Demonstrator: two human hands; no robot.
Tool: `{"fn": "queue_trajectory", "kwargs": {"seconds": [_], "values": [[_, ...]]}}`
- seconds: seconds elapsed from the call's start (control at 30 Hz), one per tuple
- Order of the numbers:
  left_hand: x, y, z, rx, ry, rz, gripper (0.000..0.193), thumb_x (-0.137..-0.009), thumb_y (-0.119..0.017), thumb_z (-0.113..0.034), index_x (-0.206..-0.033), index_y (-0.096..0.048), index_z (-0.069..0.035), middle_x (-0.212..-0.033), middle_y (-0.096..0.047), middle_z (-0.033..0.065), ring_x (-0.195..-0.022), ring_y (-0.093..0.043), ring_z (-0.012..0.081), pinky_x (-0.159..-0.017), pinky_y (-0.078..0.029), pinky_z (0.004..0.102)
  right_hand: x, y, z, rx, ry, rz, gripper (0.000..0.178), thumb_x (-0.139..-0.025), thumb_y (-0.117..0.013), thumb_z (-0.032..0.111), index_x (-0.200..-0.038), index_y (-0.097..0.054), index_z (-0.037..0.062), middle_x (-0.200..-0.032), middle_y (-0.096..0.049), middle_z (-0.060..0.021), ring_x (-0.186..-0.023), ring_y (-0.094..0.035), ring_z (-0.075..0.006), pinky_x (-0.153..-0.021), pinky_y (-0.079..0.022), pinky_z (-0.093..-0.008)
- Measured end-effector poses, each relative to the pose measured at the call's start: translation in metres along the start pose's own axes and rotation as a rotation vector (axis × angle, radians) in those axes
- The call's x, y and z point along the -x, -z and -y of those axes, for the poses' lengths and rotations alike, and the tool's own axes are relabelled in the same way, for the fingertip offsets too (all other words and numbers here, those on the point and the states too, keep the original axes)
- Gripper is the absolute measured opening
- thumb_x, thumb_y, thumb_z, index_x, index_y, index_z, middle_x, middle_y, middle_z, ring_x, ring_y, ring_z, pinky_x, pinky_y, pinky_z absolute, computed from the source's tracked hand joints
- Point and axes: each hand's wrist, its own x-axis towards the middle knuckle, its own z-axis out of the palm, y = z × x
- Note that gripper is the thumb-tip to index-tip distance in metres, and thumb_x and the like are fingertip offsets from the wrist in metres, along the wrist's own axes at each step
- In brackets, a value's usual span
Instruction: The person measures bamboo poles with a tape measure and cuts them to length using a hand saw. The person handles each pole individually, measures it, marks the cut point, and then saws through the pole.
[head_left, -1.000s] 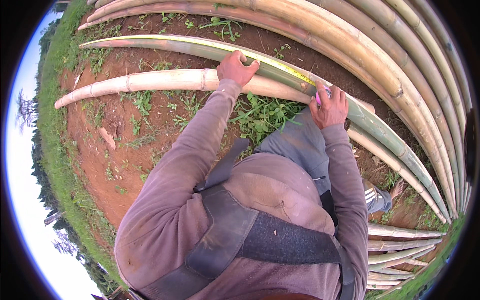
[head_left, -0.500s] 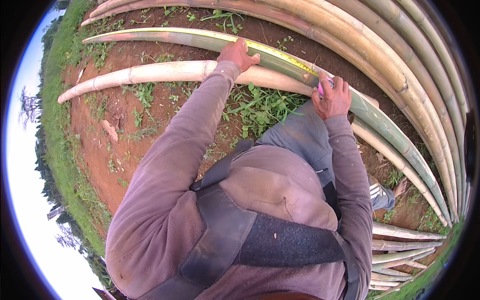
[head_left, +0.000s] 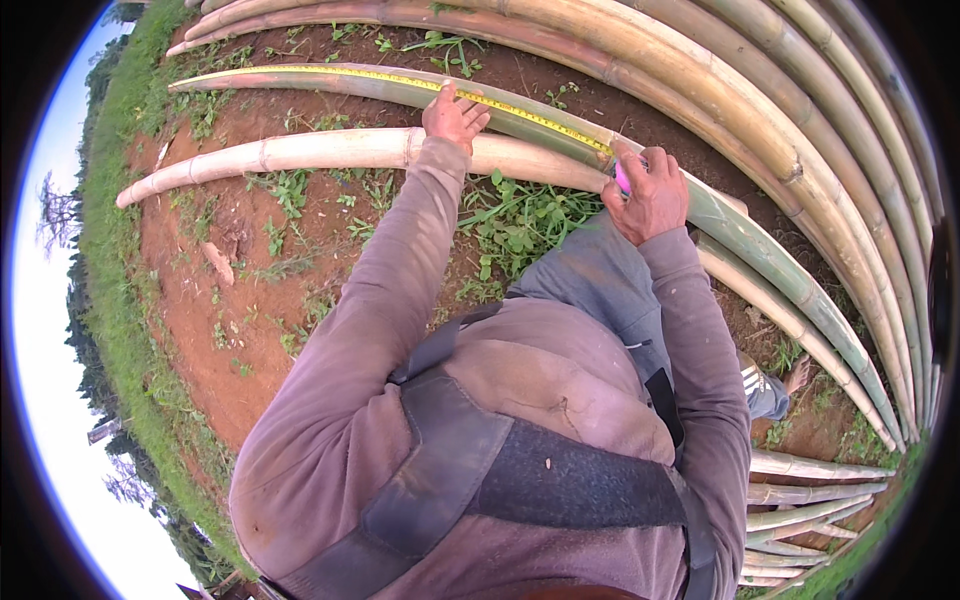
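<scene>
A yellow tape measure blade (head_left: 550, 126) stretches along a green bamboo pole (head_left: 765, 248) that lies across the far side of the ground before me. My right hand (head_left: 655, 197) is closed around the pink tape measure case (head_left: 622, 180), holding it against the pole. Farther left, my left hand (head_left: 457, 120) rests at the pole's near side with its fingers apart, their tips by the blade. The blade runs on past it toward the pole's left end. Beneath my left wrist lies a pale bamboo pole (head_left: 330, 149), nearer to me.
Several long bamboo poles (head_left: 720, 75) lie side by side beyond the green one, curving down the right. More cut poles (head_left: 815, 492) are at the lower right. Weeds (head_left: 525, 215) grow on the red soil (head_left: 200, 300) near my bent leg (head_left: 600, 270).
My left hand has loosened its grip on the pole and blade and shifted slightly left, fingers now spread. My right hand has slid a little left with the tape measure case.
</scene>
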Motion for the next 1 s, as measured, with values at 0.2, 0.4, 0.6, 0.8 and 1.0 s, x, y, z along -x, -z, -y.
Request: {"fn": "queue_trajectory", "kwargs": {"seconds": [0.2,0.4,0.6,0.8,1.0], "values": [[-0.126,0.093,-0.142,0.423,-0.148,-0.125,0.025,-0.11,-0.044,-0.032,-0.098,-0.052,-0.013,-0.079,-0.065,0.0025,-0.069,-0.066,0.0178,-0.066,-0.059,0.0376,0.021,0.012,0.019,-0.081,-0.038,0.106,0.057,-0.081,-0.071,0.028,-0.137,-0.062,0.0177,-0.107,-0.06,-0.0133,-0.099,-0.061,-0.033,-0.085,-0.05,-0.0479],[-0.175,0.272,-0.228,0.28,-0.277,-0.111,0.026,-0.109,-0.041,-0.023,-0.092,-0.05,-0.007,-0.076,-0.059,0.0065,-0.065,-0.06,0.019,-0.056,-0.053,0.0322,0.039,-0.009,0.047,-0.216,0.017,0.21,0.057,-0.083,-0.071,0.029,-0.137,-0.06,0.0142,-0.111,-0.06,-0.014,-0.103,-0.061,-0.0344,-0.09,-0.05,-0.0471],[-0.146,0.29,-0.205,0.614,-0.309,-0.196,0.019,-0.11,-0.042,-0.016,-0.102,-0.052,-0.003,-0.089,-0.058,0.0091,-0.075,-0.059,0.0233,-0.069,-0.055,0.0333,0.028,-0.008,0.062,-0.238,0.053,0.233,0.056,-0.084,-0.071,0.029,-0.136,-0.058,0.0094,-0.111,-0.06,-0.0153,-0.105,-0.061,-0.0352,-0.091,-0.05,-0.0473],[-0.097,0.21,-0.284,0.369,-0.536,0.326,0.018,-0.11,-0.044,-0.014,-0.102,-0.055,-0.003,-0.083,-0.058,0.0062,-0.073,-0.058,0.0188,-0.069,-0.056,0.0339,-0.007,-0.012,0.1,-0.279,-0.074,0.304,0.056,-0.087,-0.07,0.029,-0.136,-0.056,0.0055,-0.113,-0.061,-0.0176,-0.105,-0.062,-0.0367,-0.092,-0.051,-0.0481],[-0.139,0.235,-0.191,0.314,-0.254,-0.09,0.025,-0.111,-0.037,-0.02,-0.096,-0.051,-0.007,-0.085,-0.058,0.0081,-0.074,-0.058,0.0227,-0.072,-0.057,0.0395,0.023,-0.018,0.07,-0.23,-0.119,0.303,0.058,-0.085,-0.069,0.026,-0.137,-0.055,0.0056,-0.113,-0.061,-0.0198,-0.106,-0.062,-0.0405,-0.095,-0.05,-0.0482]]}}
